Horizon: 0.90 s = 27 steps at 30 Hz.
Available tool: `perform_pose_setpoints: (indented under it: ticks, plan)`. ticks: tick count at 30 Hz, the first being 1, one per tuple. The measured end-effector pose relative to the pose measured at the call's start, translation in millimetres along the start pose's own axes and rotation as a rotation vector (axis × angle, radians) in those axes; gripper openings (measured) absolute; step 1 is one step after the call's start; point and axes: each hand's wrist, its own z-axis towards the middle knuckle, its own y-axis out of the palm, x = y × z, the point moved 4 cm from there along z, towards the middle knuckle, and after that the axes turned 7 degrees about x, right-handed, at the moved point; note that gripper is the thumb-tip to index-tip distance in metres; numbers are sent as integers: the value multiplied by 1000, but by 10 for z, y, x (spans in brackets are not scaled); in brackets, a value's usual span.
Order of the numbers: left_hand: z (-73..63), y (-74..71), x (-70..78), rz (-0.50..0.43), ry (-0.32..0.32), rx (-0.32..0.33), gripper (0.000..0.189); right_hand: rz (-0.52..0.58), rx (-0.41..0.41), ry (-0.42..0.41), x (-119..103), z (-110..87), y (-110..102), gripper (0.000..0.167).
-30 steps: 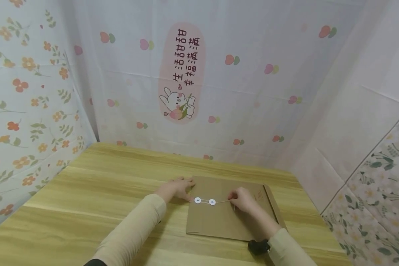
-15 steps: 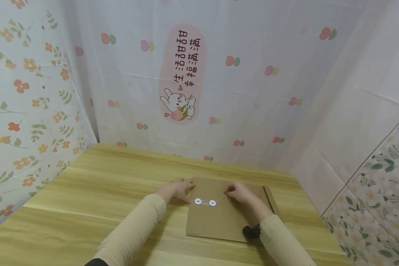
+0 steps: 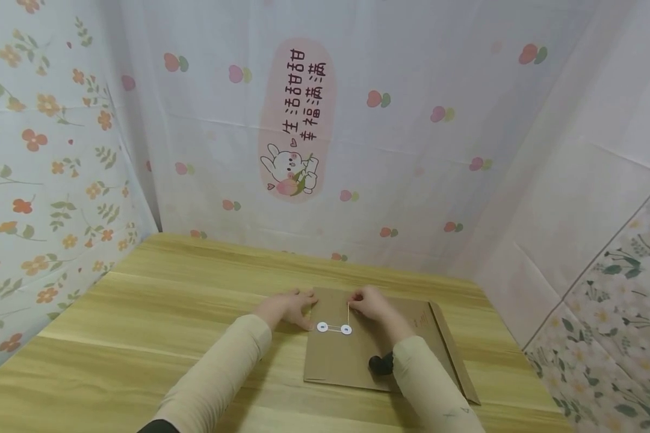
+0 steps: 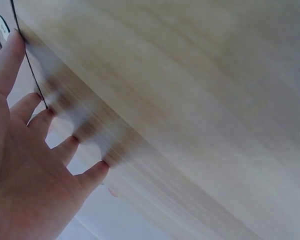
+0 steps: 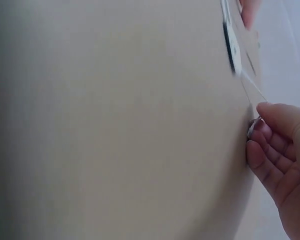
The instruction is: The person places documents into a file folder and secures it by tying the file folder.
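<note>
A brown kraft paper envelope (image 3: 352,361) lies flat on the table, with two white round buttons (image 3: 346,329) near its left edge. A thin string (image 3: 348,314) runs between the buttons and up from the right one. My right hand (image 3: 372,302) pinches the string between thumb and finger above that button; the right wrist view shows the string (image 5: 254,87) drawn taut to the fingertips. At the envelope's left edge my left hand (image 3: 289,308) rests with fingers spread. Its thumb touches the edge beside the left button, as the left wrist view shows the hand (image 4: 35,170).
The wood-grain table (image 3: 141,313) extends to the left and front of the envelope. Behind it hangs a printed white curtain (image 3: 411,150); floral cloth covers the sides. A black device (image 3: 381,364) at my right wrist hangs over the envelope.
My right hand has swung up and left with the string, from right of the right button to above it. The left hand and the envelope have stayed in place.
</note>
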Motion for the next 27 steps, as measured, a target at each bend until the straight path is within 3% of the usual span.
perform_pose_setpoints:
  ticks: [14, 27]
  plan:
    - [21, -6, -20, 43, 21, -2, 79, 7, -59, -83, -400, 73, 246, 11]
    - [35, 14, -43, 47, 25, 4, 80, 101, -80, -132, -532, 72, 338, 4]
